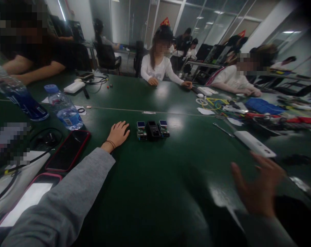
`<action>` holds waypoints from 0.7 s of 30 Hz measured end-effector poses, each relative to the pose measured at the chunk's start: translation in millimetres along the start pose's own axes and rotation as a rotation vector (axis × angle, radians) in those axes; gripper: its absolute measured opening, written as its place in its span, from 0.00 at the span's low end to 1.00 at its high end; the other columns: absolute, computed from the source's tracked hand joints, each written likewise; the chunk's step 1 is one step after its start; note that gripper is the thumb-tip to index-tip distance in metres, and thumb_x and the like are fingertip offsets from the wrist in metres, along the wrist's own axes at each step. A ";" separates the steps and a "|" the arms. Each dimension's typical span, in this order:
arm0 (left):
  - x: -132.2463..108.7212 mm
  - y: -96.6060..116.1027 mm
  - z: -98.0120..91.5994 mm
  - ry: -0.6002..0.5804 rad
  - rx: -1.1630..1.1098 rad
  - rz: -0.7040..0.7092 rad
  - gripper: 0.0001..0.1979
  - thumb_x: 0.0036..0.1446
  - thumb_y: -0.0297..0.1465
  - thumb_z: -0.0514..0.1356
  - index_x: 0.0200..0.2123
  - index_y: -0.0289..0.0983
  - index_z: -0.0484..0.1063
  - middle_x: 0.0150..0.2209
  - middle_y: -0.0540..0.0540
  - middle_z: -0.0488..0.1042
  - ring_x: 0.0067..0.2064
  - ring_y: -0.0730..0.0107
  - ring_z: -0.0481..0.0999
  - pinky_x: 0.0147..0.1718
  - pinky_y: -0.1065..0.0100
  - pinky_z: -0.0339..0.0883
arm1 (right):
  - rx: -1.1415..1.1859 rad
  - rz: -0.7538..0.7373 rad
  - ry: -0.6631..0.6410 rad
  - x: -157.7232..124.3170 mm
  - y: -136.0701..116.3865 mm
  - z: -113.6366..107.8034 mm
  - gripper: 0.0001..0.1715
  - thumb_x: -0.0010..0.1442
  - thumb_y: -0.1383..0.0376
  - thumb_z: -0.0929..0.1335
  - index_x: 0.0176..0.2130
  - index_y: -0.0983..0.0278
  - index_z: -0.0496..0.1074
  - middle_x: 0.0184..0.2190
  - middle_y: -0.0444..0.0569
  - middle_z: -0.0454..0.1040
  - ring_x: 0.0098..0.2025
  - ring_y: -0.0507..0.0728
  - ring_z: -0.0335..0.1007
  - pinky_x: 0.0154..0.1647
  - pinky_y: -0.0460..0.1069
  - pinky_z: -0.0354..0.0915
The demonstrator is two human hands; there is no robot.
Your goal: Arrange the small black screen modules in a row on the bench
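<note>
My left hand (118,134) lies flat on the green table (145,171), fingers spread, holding nothing. Just to its right sits a black device (153,130) between two small circuit boards with little screens, the left board (141,131) and the right board (164,129). My right hand (259,181) is raised over the right side of the table, blurred by motion, its thumb and fingers apart and nothing between them. Beyond it lies a white power strip (255,143).
At the left are a clear bottle (64,108), a darker blue bottle (23,97), a red-edged phone (68,150) and another phone (29,202) beside my sleeve. A wrench (223,130), cables and a blue bag (264,106) lie at the right. Several people sit around.
</note>
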State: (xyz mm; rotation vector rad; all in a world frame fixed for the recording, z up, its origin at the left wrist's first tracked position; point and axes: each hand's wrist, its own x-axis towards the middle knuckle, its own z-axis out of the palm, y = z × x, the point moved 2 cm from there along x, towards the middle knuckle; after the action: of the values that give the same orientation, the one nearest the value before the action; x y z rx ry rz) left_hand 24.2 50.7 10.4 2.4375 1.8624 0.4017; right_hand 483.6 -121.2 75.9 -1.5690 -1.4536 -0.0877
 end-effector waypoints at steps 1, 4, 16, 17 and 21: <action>0.0 0.0 -0.2 -0.003 -0.002 0.001 0.26 0.74 0.41 0.48 0.69 0.37 0.65 0.72 0.38 0.63 0.73 0.50 0.61 0.71 0.45 0.54 | -0.008 -0.092 -0.043 3.9 -13.8 24.0 0.34 0.65 0.43 0.69 0.67 0.39 0.65 0.65 0.51 0.64 0.69 0.81 0.52 0.67 0.82 0.53; -0.1 0.0 -1.0 -0.009 -0.003 0.002 0.27 0.74 0.41 0.48 0.69 0.36 0.65 0.72 0.37 0.63 0.73 0.49 0.60 0.71 0.45 0.55 | 0.070 -0.267 -0.201 15.9 -50.1 113.3 0.28 0.69 0.51 0.65 0.64 0.55 0.68 0.60 0.59 0.65 0.63 0.76 0.62 0.65 0.77 0.62; 1.5 -2.1 1.1 -0.018 -0.025 -0.006 0.26 0.74 0.42 0.48 0.69 0.40 0.65 0.73 0.39 0.62 0.74 0.50 0.59 0.72 0.44 0.54 | 0.261 -0.170 -0.354 40.6 -45.7 224.2 0.27 0.65 0.59 0.66 0.61 0.61 0.69 0.56 0.59 0.70 0.58 0.67 0.69 0.63 0.65 0.67; 1.4 -2.0 0.8 -0.016 -0.028 -0.006 0.26 0.74 0.42 0.48 0.69 0.40 0.65 0.73 0.40 0.62 0.74 0.50 0.59 0.71 0.44 0.54 | 0.287 -0.126 -0.339 41.2 -43.0 224.2 0.27 0.65 0.58 0.66 0.61 0.62 0.69 0.56 0.59 0.71 0.57 0.66 0.70 0.62 0.65 0.68; 1.0 -0.8 -0.3 -0.017 -0.019 -0.012 0.26 0.74 0.41 0.48 0.69 0.39 0.65 0.72 0.39 0.63 0.73 0.50 0.60 0.71 0.45 0.54 | 0.368 0.093 -0.302 43.6 -28.0 229.9 0.29 0.65 0.54 0.64 0.60 0.63 0.69 0.52 0.58 0.76 0.54 0.66 0.72 0.60 0.66 0.67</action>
State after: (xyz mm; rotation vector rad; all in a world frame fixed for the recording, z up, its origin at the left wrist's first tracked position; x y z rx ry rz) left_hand 23.7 51.8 10.7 2.4085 1.8570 0.3950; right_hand 352.9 57.6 -4.5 -1.3806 -1.5191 0.4653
